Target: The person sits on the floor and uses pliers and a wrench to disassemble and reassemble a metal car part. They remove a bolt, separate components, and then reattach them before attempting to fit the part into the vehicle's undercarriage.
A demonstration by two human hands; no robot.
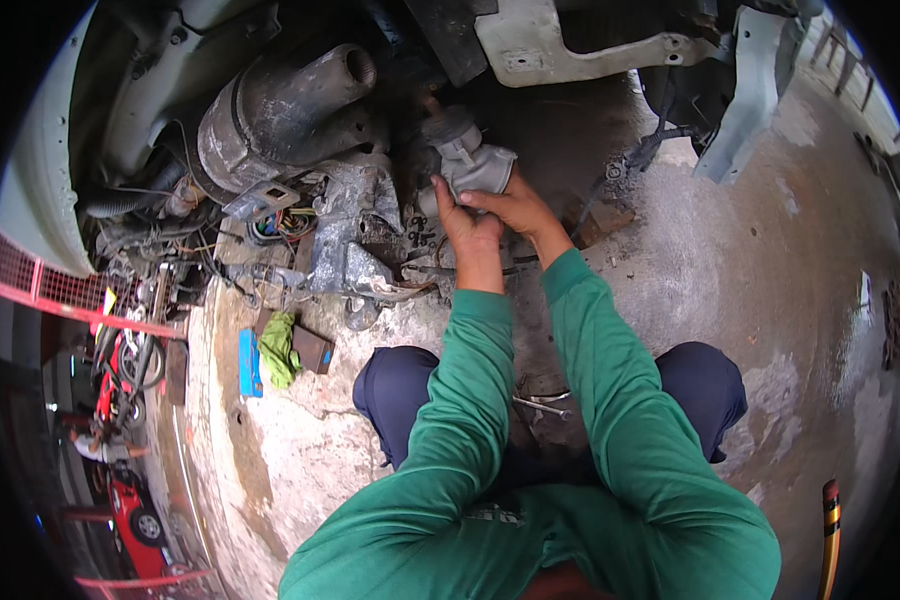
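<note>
Both my hands are stretched out ahead under the open front of a vehicle. Between them is a grey cast-metal housing (484, 170) with a rounded body and a darker round top. My left hand (467, 222) grips its near left side, thumb pointing up along it. From the right, my right hand (522, 212) wraps around the same housing, its thumb crossing toward the left hand. Most fingertips are hidden behind the metal. Just left of the left hand sits a worn, whitish metal casting (355, 225) with several small dark bolts (420, 235) beside it.
A dusty cylindrical canister (260, 125) and loose wires (288, 226) lie at left. A pale bracket (570, 55) overhangs ahead. On the concrete are a blue box (250, 362), a green cloth (279, 350) and wrenches (548, 404) between my knees. A red car (135, 510) stands far left.
</note>
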